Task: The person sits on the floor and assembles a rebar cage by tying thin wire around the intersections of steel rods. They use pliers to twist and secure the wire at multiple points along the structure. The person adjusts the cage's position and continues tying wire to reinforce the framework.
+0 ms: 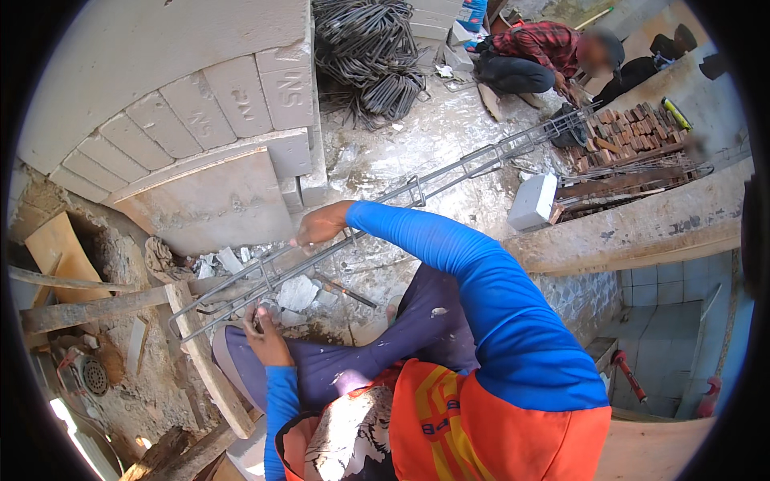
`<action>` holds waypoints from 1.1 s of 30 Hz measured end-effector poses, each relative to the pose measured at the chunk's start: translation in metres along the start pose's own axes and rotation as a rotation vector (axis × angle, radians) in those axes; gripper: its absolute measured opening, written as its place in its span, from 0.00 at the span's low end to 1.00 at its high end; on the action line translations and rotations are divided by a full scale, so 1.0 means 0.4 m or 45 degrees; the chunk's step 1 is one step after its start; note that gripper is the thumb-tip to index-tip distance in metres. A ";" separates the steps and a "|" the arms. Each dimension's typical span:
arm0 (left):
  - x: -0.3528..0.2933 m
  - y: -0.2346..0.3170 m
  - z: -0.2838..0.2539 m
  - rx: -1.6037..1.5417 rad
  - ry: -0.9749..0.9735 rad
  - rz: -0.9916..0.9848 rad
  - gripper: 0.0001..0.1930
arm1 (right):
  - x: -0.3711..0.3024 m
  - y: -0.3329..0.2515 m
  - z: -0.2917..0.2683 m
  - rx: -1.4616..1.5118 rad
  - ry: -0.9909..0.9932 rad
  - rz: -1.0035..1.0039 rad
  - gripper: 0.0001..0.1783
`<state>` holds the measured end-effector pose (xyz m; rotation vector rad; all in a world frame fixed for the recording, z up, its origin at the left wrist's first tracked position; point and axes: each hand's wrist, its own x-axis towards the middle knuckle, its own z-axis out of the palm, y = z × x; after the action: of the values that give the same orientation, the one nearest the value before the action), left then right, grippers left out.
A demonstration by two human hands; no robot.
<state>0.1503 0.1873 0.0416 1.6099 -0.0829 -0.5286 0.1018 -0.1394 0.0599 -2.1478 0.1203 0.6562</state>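
A long steel rebar cage (419, 192) runs diagonally from the wooden plank (204, 353) beside my left knee toward a crouching person at the far right. My right hand (322, 224) is over the cage, its arm reaching across from the right. Its fingers are curled together; what they pinch is too small to make out. Lower and nearer, my left hand (269, 341) is at the cage's near part, thumb and fingers drawn together around something small and greyish. Under the cage lie pale broken chunks (298, 293) and a dark thin rod-like tool (349, 290).
Light grey blocks (224, 100) are stacked at the left, with a board (216, 200) leaning below. A heap of bent steel stirrups (365, 48) lies far off. The crouching person (529, 60) is near stacked reddish bricks (634, 132) and a white container (532, 202).
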 end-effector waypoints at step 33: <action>0.063 0.016 0.169 -0.302 -0.011 -0.369 0.22 | 0.002 -0.094 0.016 -0.281 0.306 0.001 0.36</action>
<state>0.1486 0.1152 0.0394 1.3935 0.2033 -0.7401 0.1115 -0.1111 0.0834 -2.4352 0.1851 0.4253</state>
